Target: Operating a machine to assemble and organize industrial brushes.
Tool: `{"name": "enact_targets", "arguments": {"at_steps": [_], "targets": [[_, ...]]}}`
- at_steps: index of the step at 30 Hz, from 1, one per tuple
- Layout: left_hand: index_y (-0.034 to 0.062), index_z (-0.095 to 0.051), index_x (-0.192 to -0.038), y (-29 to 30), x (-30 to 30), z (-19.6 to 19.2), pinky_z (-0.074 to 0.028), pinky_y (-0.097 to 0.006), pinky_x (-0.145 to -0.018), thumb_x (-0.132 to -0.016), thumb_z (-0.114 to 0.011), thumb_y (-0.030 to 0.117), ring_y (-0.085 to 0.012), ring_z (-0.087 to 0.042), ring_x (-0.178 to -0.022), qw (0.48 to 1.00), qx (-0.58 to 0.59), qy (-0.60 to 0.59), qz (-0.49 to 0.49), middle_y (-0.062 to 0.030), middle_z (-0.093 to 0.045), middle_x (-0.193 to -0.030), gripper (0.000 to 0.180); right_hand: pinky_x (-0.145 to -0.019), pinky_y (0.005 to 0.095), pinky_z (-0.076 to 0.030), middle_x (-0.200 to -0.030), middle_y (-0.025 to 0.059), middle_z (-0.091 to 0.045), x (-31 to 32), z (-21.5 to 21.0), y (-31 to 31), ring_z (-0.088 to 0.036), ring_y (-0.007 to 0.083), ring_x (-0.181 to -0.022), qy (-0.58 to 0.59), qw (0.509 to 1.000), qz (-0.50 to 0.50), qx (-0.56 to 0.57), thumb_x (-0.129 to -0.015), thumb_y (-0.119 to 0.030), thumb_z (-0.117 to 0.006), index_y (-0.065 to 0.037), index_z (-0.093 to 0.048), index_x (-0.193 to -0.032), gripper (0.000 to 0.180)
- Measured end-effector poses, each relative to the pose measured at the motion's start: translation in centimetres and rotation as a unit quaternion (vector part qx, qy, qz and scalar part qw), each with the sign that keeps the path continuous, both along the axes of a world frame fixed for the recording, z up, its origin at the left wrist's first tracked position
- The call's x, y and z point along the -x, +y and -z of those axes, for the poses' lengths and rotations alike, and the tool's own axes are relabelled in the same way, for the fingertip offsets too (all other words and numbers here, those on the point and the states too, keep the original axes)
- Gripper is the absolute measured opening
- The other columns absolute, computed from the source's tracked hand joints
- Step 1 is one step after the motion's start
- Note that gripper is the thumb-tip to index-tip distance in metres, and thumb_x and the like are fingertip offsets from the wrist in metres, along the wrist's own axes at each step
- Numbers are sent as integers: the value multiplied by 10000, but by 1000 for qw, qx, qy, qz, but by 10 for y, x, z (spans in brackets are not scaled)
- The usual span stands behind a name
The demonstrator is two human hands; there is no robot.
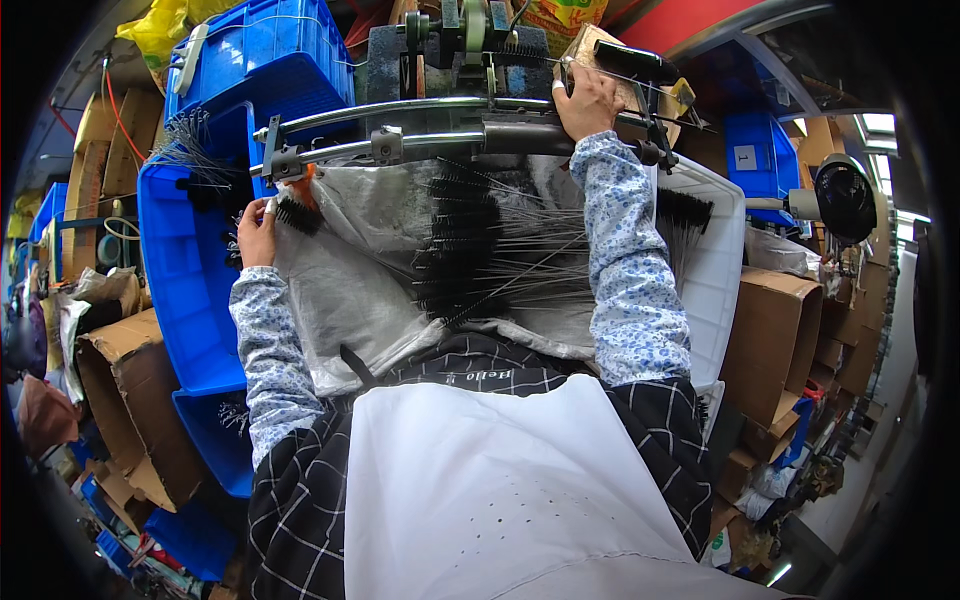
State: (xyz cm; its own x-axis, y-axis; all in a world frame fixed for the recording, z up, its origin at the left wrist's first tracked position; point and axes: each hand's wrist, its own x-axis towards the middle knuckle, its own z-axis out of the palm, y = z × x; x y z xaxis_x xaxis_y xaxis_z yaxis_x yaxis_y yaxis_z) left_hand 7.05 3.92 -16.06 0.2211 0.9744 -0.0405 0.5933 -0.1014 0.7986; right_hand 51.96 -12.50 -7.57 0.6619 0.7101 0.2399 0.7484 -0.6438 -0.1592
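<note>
Black bristled wire brushes (480, 250) lie heaped at centre frame on grey sheeting (350, 270), the left hand (257, 232) pinching one brush (297, 214) at upper left, the right hand (588, 100) clamped around a machine bar (430, 106) at the top.

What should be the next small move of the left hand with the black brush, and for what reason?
Probably the left hand should lift the black brush toward the clamp end of the metal bar just above it. The brush head lies at the fingertips, close under that end, while the right hand already rests on the machine's black handle.
</note>
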Motion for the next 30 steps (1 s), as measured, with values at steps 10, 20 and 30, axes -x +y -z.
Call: {"name": "enact_targets", "arguments": {"at_steps": [10,20,30], "targets": [[22,-491,-994,13,103,-102,-411,-220,-624,-866,-407,157,-107,-473,-721,964,-221,-95,-111,-34,-505,-856,204,-843,399,-326,-1074,66,-533,21,3,17,-496,213,-998,50,995,-39,-82,-753,-204,-522,-112,-522,-1111,369],[-46,-526,-769,-20,200,-196,-425,-438,-680,-682,-590,159,-385,-527,-770,732,-511,395,-216,-224,-549,-785,232,-788,389,-338,-995,38,-558,66,-1,45,-525,188,-910,26,994,-39,-103,-743,-177,-540,-98,-559,-1044,312],[-64,-493,-983,-11,114,-178,-489,-332,-747,-786,-446,88,-228,-559,-840,889,-406,-54,-208,-151,-530,-966,253,-814,388,-329,-1049,27,-545,40,-2,26,-523,190,-942,19,996,-37,-79,-742,-181,-534,-130,-539,-1081,343]]}}
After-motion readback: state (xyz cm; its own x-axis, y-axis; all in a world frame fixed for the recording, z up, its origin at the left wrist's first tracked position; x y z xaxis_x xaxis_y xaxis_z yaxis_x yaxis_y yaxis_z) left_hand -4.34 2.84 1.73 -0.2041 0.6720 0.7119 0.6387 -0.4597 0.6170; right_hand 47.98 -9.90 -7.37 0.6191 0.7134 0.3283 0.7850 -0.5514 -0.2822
